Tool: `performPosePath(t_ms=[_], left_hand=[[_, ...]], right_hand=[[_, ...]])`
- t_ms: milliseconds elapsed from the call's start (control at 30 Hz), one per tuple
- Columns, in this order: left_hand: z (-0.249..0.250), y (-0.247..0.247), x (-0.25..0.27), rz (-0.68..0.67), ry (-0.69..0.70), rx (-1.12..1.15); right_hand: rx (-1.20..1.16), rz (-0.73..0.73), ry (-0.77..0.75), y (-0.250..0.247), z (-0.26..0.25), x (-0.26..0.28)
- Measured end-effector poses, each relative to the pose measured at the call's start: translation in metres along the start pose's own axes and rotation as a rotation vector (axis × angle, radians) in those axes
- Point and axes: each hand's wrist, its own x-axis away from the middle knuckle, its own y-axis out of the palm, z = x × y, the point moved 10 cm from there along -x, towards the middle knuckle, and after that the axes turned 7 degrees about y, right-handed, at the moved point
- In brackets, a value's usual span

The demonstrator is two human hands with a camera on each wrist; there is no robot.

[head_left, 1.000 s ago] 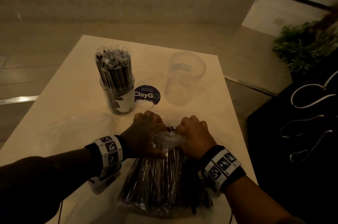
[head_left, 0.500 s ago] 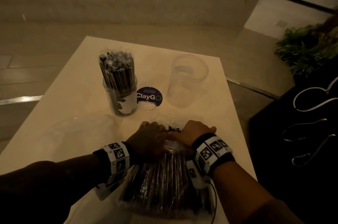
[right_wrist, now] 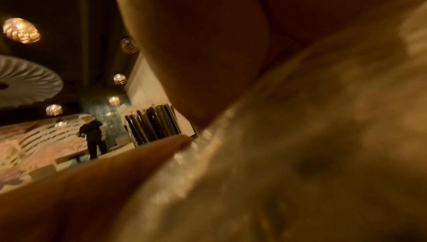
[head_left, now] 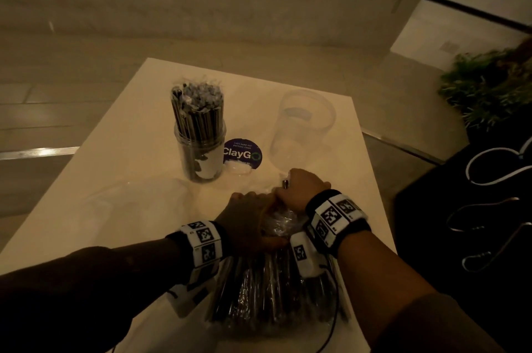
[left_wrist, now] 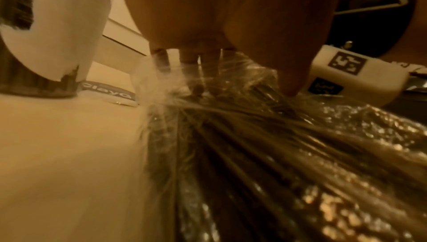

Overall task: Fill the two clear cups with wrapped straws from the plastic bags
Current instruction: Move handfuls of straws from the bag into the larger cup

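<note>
Straws everywhere on this pale cream table point(head_left: 95, 168), basically. One clear plastic cup point(head_left: 200, 155) is already packed with dark wrapped straws point(head_left: 198, 110) standing upright, and the second clear plastic cup point(head_left: 302, 128) sits empty to its right, with a round dark-blue ClayGo sticker point(head_left: 242, 153) on the table between them. Right at the near edge lies a crinkly clear plastic bag of dark wrapped straws point(head_left: 273, 295), and both hands are together up at its bunched neck: the left hand point(head_left: 244, 226) has its fingers point(left_wrist: 161, 59) curled into the gathered film, and the right hand point(head_left: 302, 188) is clamped on the same neck just beside it, looks like they're working it open. An emptied clear bag point(head_left: 129, 203) lies flat off to the left. My guess is that the film is slippery and stretchy, so pinching the bunched top makes sense; the straws themselves are light but loose, and I'd grab them as a bundle around the middle or they'll fan out and slide.
</note>
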Motion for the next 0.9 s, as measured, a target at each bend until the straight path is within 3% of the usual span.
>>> performPosePath(t_ms=[67,167,400,567,633,667,767,800,867,900], left_hand=[[0.004,0.004,-0.001,-0.053,0.001,-0.114],[0.006,0.014,0.000,-0.129,0.035,-0.222],[0.006,0.014,0.000,-0.147,0.078,-0.203],[0.018,0.023,0.003,-0.167,0.180,-0.177],[0.019,0.010,0.007,-0.111,0.192,0.046],[0.018,-0.006,0.007,-0.015,0.190,0.200],[-0.014,-0.082,0.009,0.511,0.034,0.573],[-0.023,-0.099,0.008,0.604,-0.004,0.786],[-0.015,-0.113,-0.008,0.486,-0.010,1.050],[-0.002,-0.112,-0.016,0.348,-0.010,1.011]], right_hand=[[-0.012,0.070,-0.026,-0.013,-0.002,0.002],[-0.230,0.105,-0.077,-0.025,-0.005,0.001],[-0.543,0.170,-0.154,-0.056,-0.019,0.002],[-0.743,0.459,-0.261,-0.141,-0.034,0.030],[-0.839,0.598,-0.338,-0.187,-0.039,0.052],[-0.917,0.649,-0.379,-0.206,-0.038,0.062],[-1.230,0.666,-0.459,-0.227,-0.022,0.074],[-1.342,0.610,-0.454,-0.220,-0.017,0.070],[-1.503,0.475,-0.410,-0.194,-0.014,0.059],[-1.544,0.428,-0.388,-0.180,-0.015,0.056]])
